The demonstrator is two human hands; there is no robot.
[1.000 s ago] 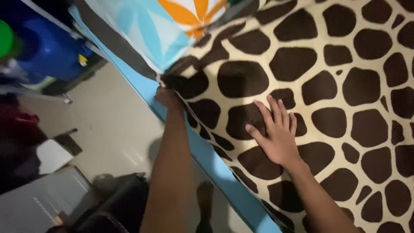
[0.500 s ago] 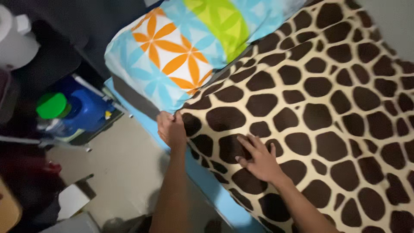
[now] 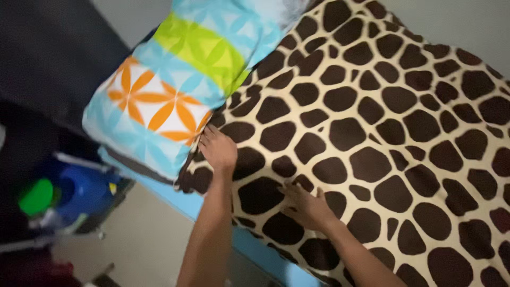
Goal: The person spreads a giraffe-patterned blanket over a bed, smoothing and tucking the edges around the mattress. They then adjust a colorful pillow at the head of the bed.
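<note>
Where the bed fills most of the view, a giraffe-patterned blanket point(image 3: 382, 133) of cream with dark brown patches lies spread across it, reaching from the far wall down to the near edge. Beneath its near edge a strip of light blue sheet point(image 3: 255, 247) shows along the side of the bed. At the head end a pillow point(image 3: 175, 90) lies touching the blanket's upper edge, its case banded in pale blue, lime green and white with orange petal shapes. Past the bed on the left the floor point(image 3: 133, 244) is pale, and a blue container with a green cap point(image 3: 58, 194) stands there, blurred, just beside the bed's corner. The left hand point(image 3: 218, 149) rests on the blanket right at the seam where the pillow meets it, its fingers curled down into the fabric; whether it pinches the cloth or only presses on it cannot be told. The right hand point(image 3: 305, 204) lies palm-down on the blanket nearer the bed's edge, fingers spread and flat against the fabric, a short way apart from the left hand
</note>
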